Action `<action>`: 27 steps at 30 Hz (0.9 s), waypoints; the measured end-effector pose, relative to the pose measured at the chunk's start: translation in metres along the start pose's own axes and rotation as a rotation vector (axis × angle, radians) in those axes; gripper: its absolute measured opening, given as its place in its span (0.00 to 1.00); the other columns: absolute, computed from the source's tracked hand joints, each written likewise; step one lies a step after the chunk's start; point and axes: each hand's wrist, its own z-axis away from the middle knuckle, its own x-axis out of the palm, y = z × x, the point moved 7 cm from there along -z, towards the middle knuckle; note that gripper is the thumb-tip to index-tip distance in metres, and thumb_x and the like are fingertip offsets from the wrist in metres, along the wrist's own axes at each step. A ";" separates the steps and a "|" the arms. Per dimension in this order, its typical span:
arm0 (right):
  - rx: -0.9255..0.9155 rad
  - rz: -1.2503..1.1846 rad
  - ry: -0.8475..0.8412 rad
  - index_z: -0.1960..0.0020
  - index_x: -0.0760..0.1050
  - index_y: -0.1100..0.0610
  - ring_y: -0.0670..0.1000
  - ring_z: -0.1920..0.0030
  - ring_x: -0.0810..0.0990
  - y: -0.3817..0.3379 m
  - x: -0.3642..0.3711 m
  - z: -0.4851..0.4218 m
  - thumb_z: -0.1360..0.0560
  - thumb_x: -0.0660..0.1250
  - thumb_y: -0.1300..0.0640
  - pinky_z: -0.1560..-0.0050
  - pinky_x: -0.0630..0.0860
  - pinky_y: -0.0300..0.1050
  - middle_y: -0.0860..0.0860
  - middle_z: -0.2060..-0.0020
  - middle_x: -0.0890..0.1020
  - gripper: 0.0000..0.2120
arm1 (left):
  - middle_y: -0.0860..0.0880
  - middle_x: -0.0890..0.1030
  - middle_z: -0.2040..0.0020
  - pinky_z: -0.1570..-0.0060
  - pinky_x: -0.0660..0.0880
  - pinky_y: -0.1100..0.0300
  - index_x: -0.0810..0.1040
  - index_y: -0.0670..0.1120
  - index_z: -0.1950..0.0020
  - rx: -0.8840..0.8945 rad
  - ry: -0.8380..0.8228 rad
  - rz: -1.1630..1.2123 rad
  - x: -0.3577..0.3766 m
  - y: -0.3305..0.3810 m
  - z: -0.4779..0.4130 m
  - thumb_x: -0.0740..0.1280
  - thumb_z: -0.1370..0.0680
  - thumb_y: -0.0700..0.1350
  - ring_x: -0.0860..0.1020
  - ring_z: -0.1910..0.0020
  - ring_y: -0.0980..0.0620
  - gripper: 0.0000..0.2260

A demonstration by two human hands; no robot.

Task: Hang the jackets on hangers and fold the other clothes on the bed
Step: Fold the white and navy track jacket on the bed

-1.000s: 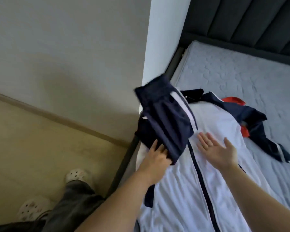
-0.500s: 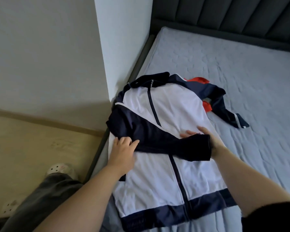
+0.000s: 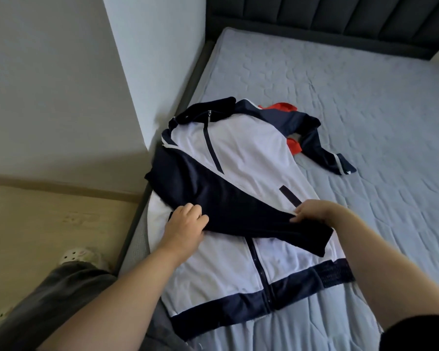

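A white and navy zip jacket [image 3: 238, 153] lies face up on the bed's grey mattress [image 3: 365, 102], collar toward the headboard. Its navy left sleeve [image 3: 238, 209] is folded diagonally across the chest. My left hand [image 3: 185, 229] rests on the sleeve near its upper part, fingers curled over the fabric. My right hand [image 3: 314, 211] pinches the sleeve closer to the cuff. The other sleeve [image 3: 325, 153] trails out to the right. A red garment [image 3: 292, 145] shows partly from under the jacket's right shoulder.
A white wall corner [image 3: 142, 72] stands close to the bed's left edge. The dark padded headboard [image 3: 340, 16] runs along the far side. Wooden floor [image 3: 48, 224] and my leg with a light clog [image 3: 79, 254] are at lower left.
The sleeve went from raised in my left hand to folded flat across the chest. Both hands now hold it down on the jacket, and the right hand has shifted slightly along it.
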 end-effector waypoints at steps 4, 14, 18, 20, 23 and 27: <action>0.115 0.103 0.118 0.60 0.76 0.59 0.51 0.60 0.79 0.015 -0.006 0.004 0.27 0.67 0.41 0.55 0.74 0.44 0.52 0.60 0.80 0.20 | 0.47 0.72 0.71 0.76 0.70 0.62 0.73 0.43 0.73 0.004 -0.033 0.003 0.007 0.013 -0.001 0.78 0.49 0.34 0.72 0.74 0.47 0.15; 0.085 0.816 0.589 0.34 0.64 0.57 0.56 0.37 0.69 -0.028 0.007 0.022 0.26 0.60 0.58 0.40 0.68 0.49 0.55 0.37 0.69 0.21 | 0.49 0.77 0.59 0.63 0.72 0.59 0.77 0.44 0.56 -0.622 0.029 0.587 0.032 -0.040 0.019 0.64 0.24 0.38 0.76 0.61 0.47 0.04; -0.373 0.672 0.811 0.34 0.64 0.59 0.57 0.38 0.68 -0.105 0.054 0.023 0.28 0.59 0.60 0.37 0.64 0.48 0.56 0.37 0.69 0.22 | 0.50 0.80 0.56 0.55 0.75 0.61 0.78 0.49 0.51 -1.137 0.178 0.917 0.050 -0.098 0.042 0.61 0.23 0.38 0.80 0.54 0.48 0.09; -0.499 0.622 0.709 0.28 0.59 0.59 0.57 0.30 0.61 -0.133 0.083 0.012 0.24 0.58 0.57 0.29 0.56 0.49 0.57 0.30 0.62 0.25 | 0.41 0.79 0.47 0.45 0.74 0.55 0.75 0.40 0.39 -1.327 0.272 1.464 0.067 -0.108 0.043 0.58 0.21 0.35 0.79 0.44 0.42 0.13; -0.569 0.599 0.589 0.24 0.53 0.57 0.56 0.24 0.50 -0.168 0.110 -0.007 0.21 0.56 0.51 0.27 0.47 0.53 0.56 0.24 0.52 0.28 | 0.38 0.72 0.33 0.40 0.68 0.55 0.66 0.38 0.29 -1.340 0.318 1.921 0.073 -0.110 0.032 0.55 0.18 0.38 0.70 0.33 0.42 0.17; -0.545 0.553 0.582 0.23 0.51 0.54 0.54 0.24 0.45 -0.200 0.116 -0.035 0.20 0.52 0.46 0.27 0.44 0.56 0.54 0.23 0.49 0.28 | 0.43 0.69 0.30 0.38 0.65 0.54 0.68 0.44 0.31 -1.236 0.306 2.120 0.071 -0.115 0.016 0.53 0.18 0.46 0.67 0.31 0.45 0.17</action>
